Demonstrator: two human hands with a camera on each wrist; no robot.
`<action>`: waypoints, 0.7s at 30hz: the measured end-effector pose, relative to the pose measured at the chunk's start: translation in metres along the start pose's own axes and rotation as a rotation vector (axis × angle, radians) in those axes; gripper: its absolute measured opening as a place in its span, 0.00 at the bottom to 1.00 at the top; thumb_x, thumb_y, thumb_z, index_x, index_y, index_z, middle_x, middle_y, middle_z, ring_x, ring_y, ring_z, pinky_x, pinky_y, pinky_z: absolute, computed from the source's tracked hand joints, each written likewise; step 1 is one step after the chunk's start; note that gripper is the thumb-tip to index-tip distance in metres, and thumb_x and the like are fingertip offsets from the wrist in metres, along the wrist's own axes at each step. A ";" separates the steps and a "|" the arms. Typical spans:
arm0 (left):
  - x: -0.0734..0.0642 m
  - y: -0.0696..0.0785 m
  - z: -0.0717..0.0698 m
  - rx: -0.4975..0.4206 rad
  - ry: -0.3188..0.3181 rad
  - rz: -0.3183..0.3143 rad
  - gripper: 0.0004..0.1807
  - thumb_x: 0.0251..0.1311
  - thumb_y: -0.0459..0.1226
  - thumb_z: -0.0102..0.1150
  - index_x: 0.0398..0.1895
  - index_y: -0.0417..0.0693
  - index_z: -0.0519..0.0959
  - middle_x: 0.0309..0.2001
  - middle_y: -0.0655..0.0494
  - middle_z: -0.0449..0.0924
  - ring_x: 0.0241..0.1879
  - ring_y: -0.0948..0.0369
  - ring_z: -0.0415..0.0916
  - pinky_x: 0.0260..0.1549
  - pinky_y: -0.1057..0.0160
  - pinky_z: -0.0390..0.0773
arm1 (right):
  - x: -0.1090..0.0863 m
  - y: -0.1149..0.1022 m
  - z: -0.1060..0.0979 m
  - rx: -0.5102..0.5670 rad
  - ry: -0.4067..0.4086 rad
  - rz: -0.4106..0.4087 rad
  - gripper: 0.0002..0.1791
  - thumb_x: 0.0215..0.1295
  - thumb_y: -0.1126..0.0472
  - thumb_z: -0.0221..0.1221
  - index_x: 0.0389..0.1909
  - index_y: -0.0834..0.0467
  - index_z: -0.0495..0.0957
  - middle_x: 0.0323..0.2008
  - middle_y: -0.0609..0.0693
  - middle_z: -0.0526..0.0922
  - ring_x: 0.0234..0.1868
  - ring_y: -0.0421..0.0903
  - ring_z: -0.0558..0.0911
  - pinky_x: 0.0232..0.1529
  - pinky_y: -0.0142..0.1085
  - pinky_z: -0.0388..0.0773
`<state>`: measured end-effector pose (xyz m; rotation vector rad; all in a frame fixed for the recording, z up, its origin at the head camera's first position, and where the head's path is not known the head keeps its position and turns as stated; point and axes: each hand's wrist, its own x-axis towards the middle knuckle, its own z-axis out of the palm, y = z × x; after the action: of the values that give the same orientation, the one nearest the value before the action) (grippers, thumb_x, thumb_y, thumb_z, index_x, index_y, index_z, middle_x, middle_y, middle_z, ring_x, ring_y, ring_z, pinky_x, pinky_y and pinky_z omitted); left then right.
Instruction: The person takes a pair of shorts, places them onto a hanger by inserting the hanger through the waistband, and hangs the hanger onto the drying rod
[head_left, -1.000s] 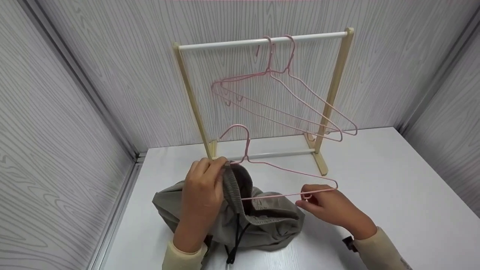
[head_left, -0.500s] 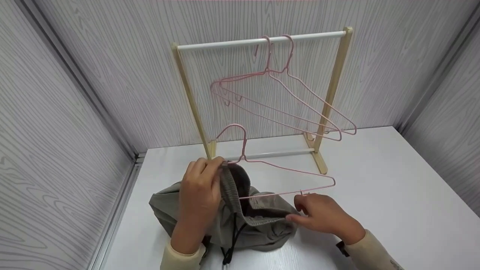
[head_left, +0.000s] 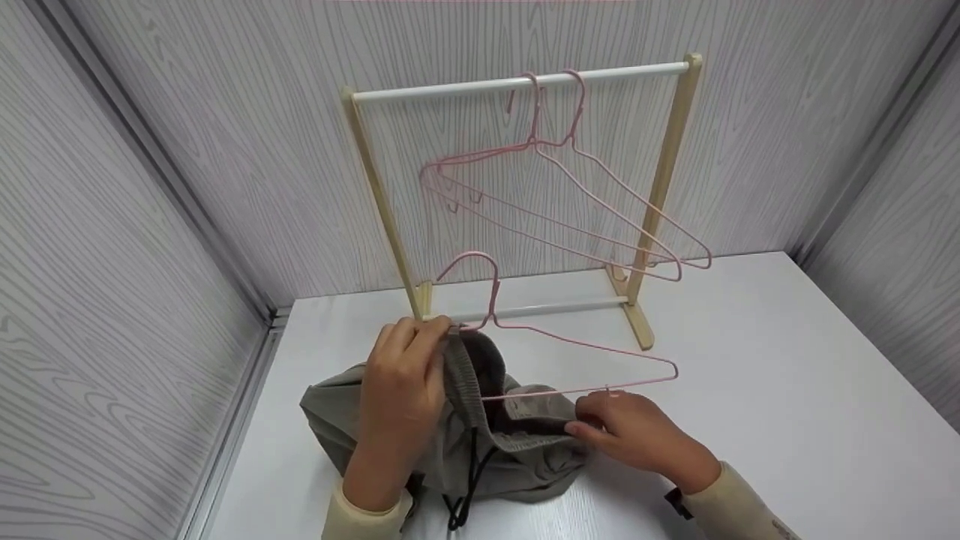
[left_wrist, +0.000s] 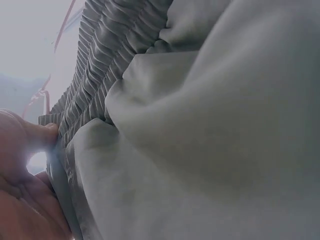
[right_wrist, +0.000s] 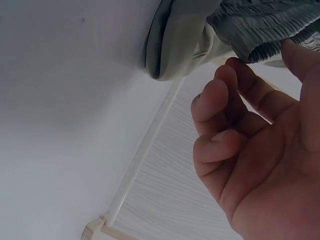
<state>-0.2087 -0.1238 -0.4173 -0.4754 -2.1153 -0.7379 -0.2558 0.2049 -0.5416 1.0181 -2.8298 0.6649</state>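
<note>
Grey-green pants (head_left: 525, 472) with an elastic waistband and dark drawstrings lie bunched on the white table; their leg length is hidden in the folds. My left hand (head_left: 401, 382) pinches the waistband (left_wrist: 100, 70) at its far left edge. A pink wire hanger (head_left: 585, 343) has its left arm inside the waist opening, and its hook stands above my left fingertips. At the opening's right end my right hand (head_left: 634, 431) takes the waistband between thumb and forefinger, just below the hanger's bottom bar. In the right wrist view, that hand's other fingers (right_wrist: 210, 100) are loosely curled.
Behind the pants stands a small rack with wooden posts (head_left: 667, 172) and a white top rail (head_left: 450, 88). Two pink hangers (head_left: 622, 191) hang from it. Wood-grain panels (head_left: 150, 300) enclose the table (head_left: 787, 360) at the back and sides.
My right hand has left the hanger's lower right part, moved left and down, and taken the right end of the waistband. My left hand keeps its pinch, nearly still.
</note>
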 end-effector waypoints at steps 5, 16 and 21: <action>-0.001 0.002 -0.003 -0.009 -0.005 0.004 0.12 0.74 0.27 0.61 0.53 0.45 0.88 0.38 0.51 0.81 0.40 0.54 0.77 0.39 0.54 0.79 | 0.001 -0.001 0.003 -0.013 -0.004 -0.015 0.19 0.73 0.48 0.70 0.25 0.41 0.72 0.23 0.33 0.68 0.26 0.32 0.67 0.29 0.32 0.65; 0.000 0.001 -0.003 -0.004 0.028 0.020 0.12 0.74 0.27 0.63 0.52 0.47 0.90 0.34 0.53 0.79 0.35 0.57 0.73 0.34 0.57 0.76 | -0.001 0.012 -0.012 -0.038 0.041 0.113 0.17 0.66 0.63 0.69 0.24 0.43 0.73 0.22 0.33 0.74 0.24 0.33 0.69 0.26 0.32 0.67; -0.001 -0.001 -0.004 -0.007 0.018 0.008 0.13 0.73 0.26 0.63 0.52 0.47 0.90 0.35 0.53 0.80 0.37 0.57 0.74 0.36 0.56 0.78 | -0.002 0.020 -0.027 0.056 0.122 0.222 0.11 0.65 0.65 0.67 0.30 0.46 0.78 0.27 0.36 0.82 0.25 0.34 0.74 0.25 0.32 0.70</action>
<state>-0.2067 -0.1275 -0.4162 -0.4786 -2.0940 -0.7424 -0.2689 0.2310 -0.5253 0.6496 -2.8549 0.7990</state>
